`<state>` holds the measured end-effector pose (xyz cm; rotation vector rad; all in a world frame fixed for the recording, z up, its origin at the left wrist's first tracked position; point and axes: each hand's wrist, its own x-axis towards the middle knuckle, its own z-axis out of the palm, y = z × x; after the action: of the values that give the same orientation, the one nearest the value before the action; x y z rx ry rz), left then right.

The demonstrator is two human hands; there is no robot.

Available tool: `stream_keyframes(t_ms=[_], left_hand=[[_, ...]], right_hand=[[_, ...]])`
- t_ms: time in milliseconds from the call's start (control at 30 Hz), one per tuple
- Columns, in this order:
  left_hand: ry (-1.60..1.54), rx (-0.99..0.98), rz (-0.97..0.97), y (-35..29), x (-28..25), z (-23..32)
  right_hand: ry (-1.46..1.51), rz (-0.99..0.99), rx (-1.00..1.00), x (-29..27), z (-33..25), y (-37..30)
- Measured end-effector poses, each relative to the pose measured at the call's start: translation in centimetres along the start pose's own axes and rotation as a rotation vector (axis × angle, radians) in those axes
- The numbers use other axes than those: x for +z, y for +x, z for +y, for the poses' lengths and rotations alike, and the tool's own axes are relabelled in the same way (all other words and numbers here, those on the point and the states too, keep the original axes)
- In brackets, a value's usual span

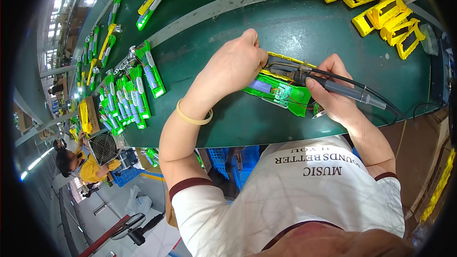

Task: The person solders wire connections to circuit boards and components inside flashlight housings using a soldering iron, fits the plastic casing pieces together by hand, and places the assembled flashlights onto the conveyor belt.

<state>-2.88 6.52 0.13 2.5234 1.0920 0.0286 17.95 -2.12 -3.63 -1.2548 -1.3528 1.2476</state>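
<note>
My right hand [333, 97] is wrapped round a soldering iron [340, 89] with a dark handle and a black cable. Its metal front end points left, over a yellow plastic frame [290, 59]. Just below lies an opened green housing [299, 108] with a purple-blue battery cell [260, 85], a green circuit board [283, 93] and thin red wires. My left hand [235, 62] is closed at the left end of the yellow frame. Its fingertips are turned away, so what they pinch is hidden. A small shiny reflector [319, 113] sits beneath my right hand.
Several green housings with battery cells [124, 97] lie at the left of the green table [204, 128]. More green and yellow units [154, 4] are beyond a grey strip [233, 4]. Yellow frames [388, 16] are heaped far right. A person in yellow [93, 166] is at left, near a fan [104, 148].
</note>
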Motion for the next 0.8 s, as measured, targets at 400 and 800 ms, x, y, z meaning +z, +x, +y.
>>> stream_keyframes(t_ms=[400,800], left_hand=[[-0.03,-0.003,-0.081,0.7,-1.1,0.3],[-0.025,-0.002,-0.086,0.8,-0.8,0.7]], right_hand=[[0.366,0.175,-0.03,-5.0,-0.2,-1.8],[0.049,-0.012,0.067,-2.2,-0.4,-0.9]])
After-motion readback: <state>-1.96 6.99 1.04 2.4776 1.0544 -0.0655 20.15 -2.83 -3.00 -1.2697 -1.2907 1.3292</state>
